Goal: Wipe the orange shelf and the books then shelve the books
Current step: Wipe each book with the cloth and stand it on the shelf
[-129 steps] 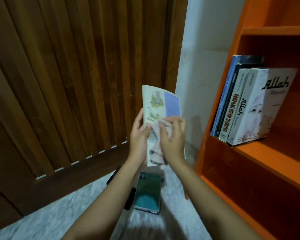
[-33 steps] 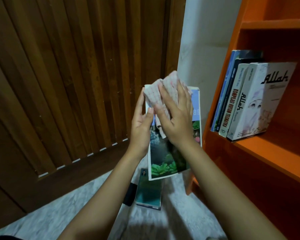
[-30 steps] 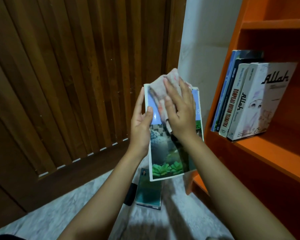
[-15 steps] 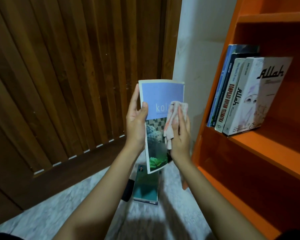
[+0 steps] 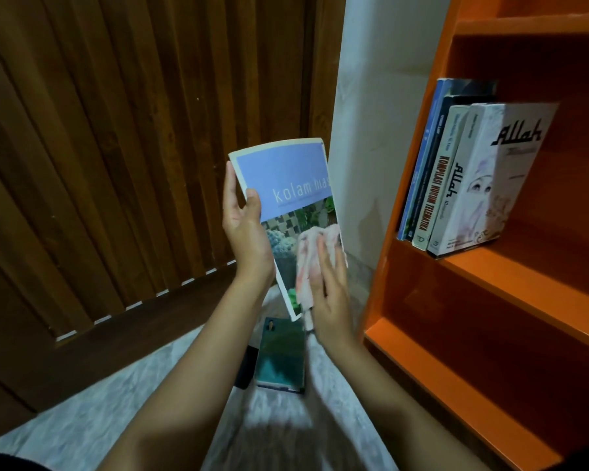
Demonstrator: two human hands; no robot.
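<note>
My left hand (image 5: 244, 226) grips the left edge of a thin book (image 5: 286, 178) with a lilac cover reading "kolam hias", held upright in front of me. My right hand (image 5: 332, 294) presses a pale pink cloth (image 5: 312, 256) flat against the lower part of its cover, fingers straight. The orange shelf (image 5: 510, 280) stands at the right; several books (image 5: 463, 178) lean upright on its middle board. A green book (image 5: 281, 356) lies on the floor below my hands.
A dark slatted wooden door (image 5: 116, 147) fills the left and back. A white wall strip (image 5: 378, 130) separates it from the shelf. The floor (image 5: 82, 419) is pale marble. A dark flat object (image 5: 247, 367) lies partly under the green book.
My right hand has slid the cloth down the cover from its top to its lower part, uncovering the title. The book has tipped a little more upright.
</note>
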